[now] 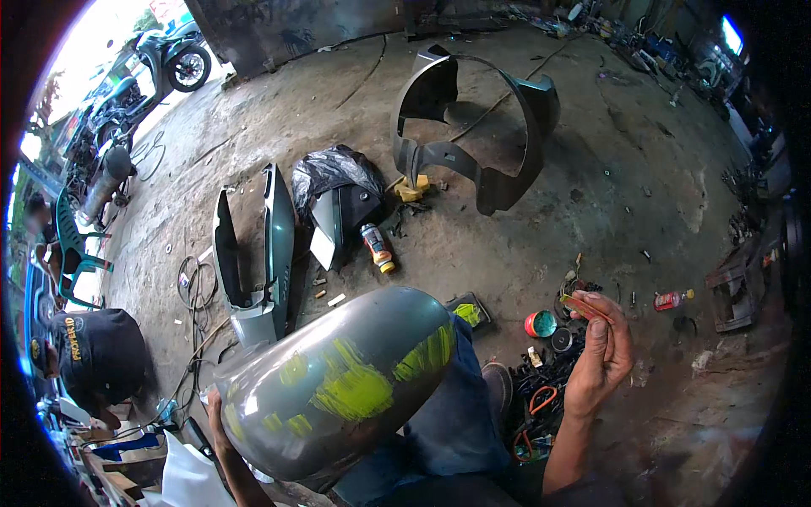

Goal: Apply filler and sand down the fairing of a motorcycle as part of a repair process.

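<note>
A glossy grey curved fairing panel [279, 380] lies across my lap, with yellow-green putty smeared over it in several patches. My left hand [216, 420] grips the panel's left edge; part of its fingers is hidden behind it. Raised off to the right, apart from the panel, my right hand [601, 346] pinches a small flat reddish spreader [587, 308] with some green on its edge. Just left of that hand, an open red tin [541, 324] of green paste stands on the floor. Near the panel's right end lies a dark slab [469, 311] bearing yellow-green putty.
A large dark ring-shaped fairing [507, 182] stands ahead. Two long body panels [279, 228], a black plastic bag [338, 173] and a bottle [377, 248] lie ahead-left. Black cables [541, 389] heap by my shoe. Another person [97, 355] bends at left, near a green chair [76, 241] and motorcycles [160, 63].
</note>
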Demonstrator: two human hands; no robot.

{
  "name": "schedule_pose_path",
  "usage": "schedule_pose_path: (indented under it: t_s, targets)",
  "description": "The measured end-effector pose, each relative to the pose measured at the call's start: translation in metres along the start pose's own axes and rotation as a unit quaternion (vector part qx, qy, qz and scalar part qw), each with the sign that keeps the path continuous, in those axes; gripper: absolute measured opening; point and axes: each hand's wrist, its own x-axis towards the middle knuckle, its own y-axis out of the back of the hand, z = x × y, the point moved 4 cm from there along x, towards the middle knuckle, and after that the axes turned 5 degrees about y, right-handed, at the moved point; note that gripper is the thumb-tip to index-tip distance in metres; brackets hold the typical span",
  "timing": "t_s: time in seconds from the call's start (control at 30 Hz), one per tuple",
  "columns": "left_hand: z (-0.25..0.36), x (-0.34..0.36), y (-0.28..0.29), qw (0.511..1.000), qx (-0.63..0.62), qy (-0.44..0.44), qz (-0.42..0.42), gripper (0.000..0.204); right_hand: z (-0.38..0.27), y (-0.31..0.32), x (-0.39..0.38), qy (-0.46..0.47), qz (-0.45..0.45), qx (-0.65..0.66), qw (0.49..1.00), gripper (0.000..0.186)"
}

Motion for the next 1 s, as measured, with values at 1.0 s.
schedule_pose_path:
  t_s: [1.0]
  targets:
    - [0.047,-0.005,-0.016,0.967,0.247,0.039,0.037,0.044,-0.019,-0.046,-0.003,0.098,-0.169,-0.088,0.977,0.026]
